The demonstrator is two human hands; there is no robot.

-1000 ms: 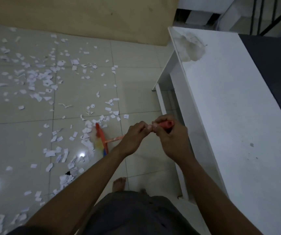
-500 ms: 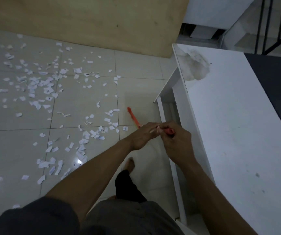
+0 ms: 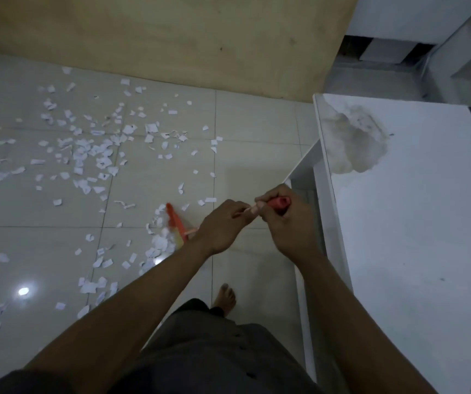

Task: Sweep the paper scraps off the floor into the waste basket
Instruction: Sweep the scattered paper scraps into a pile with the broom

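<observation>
Both my left hand (image 3: 223, 226) and right hand (image 3: 284, 220) clench the broom (image 3: 176, 223) handle, scraps (image 3: 92, 155) scattered toward ten o'clock — swing too briskly and they'll flutter wider, no basket in sight.

Your two hands meet before you on the broom handle (image 3: 278, 202): the right hand (image 3: 287, 223) wraps its top end, the left hand (image 3: 223, 227) grips just below and to the left. The broom head (image 3: 176, 223) rests on the floor (image 3: 257, 132) ahead and left of your left hand, touching a cluster of paper scraps (image 3: 92, 155) that spreads farther left and onward toward the wall (image 3: 171, 32) behind. The table (image 3: 416, 223) stands along your right side. Your bare foot (image 3: 224, 298) sits on the floor below the hands, between the scraps and the table
</observation>
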